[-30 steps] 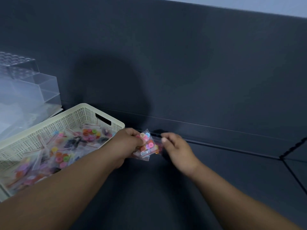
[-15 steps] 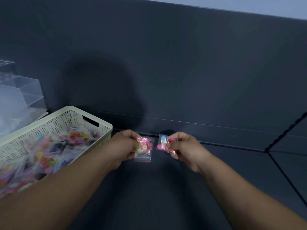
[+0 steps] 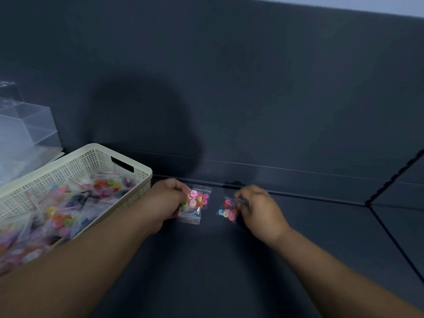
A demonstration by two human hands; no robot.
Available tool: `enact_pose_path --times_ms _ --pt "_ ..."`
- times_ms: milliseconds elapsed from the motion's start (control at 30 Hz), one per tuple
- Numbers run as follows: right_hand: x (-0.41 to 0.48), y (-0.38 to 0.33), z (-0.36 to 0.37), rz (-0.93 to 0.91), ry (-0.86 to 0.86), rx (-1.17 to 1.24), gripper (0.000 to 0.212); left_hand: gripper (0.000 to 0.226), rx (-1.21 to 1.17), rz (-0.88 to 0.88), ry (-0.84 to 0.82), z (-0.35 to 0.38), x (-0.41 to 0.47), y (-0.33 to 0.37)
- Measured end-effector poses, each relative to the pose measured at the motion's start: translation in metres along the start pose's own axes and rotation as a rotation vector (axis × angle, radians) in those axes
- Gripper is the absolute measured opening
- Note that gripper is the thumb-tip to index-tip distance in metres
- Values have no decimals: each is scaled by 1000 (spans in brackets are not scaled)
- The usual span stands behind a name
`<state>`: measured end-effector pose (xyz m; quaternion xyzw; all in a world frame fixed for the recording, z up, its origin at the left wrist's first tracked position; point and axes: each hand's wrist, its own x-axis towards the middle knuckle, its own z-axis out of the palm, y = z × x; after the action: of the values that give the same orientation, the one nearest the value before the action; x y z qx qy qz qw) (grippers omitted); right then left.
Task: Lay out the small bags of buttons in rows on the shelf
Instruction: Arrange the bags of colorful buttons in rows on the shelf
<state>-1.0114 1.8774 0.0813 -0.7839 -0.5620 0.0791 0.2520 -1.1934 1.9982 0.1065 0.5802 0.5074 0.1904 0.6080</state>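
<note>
Pinching one bag per hand, you have both low over the shelf [image 3: 218,267]; contact cannot be confirmed. Left hand [image 3: 166,204] fingers [image 3: 177,187] curl round the left bag [image 3: 196,204], just beside the basket [image 3: 133,198]. Right hand [image 3: 260,211] fingers [image 3: 243,196] pinch the right bag [image 3: 227,208] by its edge. The two bags sit side by side, apart.

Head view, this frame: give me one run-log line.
left hand: pinches left bag | right hand: pinches right bag | bags: apart, side by side, over shelf | basket: more button bags inside
</note>
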Motion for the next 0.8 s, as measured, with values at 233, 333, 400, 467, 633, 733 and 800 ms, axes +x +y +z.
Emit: enact_pose_path --times_ms 233,333,400,467,633,733,800 --pt "-11 1 23 -150 -129 -181 37 24 18 9 5 2 0 0" --pt "-6 1 21 -180 -170 -155 43 22 15 12 6 2 0 1" --pt "-3 2 21 -201 -199 -168 44 22 -1 13 8 2 -1 2" --pt "-3 2 22 -213 -209 -167 45 23 -15 16 12 3 -1 4" --pt "-3 6 22 -222 -205 -138 46 23 -63 15 17 3 1 7" --pt "-3 1 16 -189 -176 -29 40 21 -58 21 8 6 0 9" --pt "-1 -11 8 -54 -87 262 31 19 -62 30 0 10 -2 12"
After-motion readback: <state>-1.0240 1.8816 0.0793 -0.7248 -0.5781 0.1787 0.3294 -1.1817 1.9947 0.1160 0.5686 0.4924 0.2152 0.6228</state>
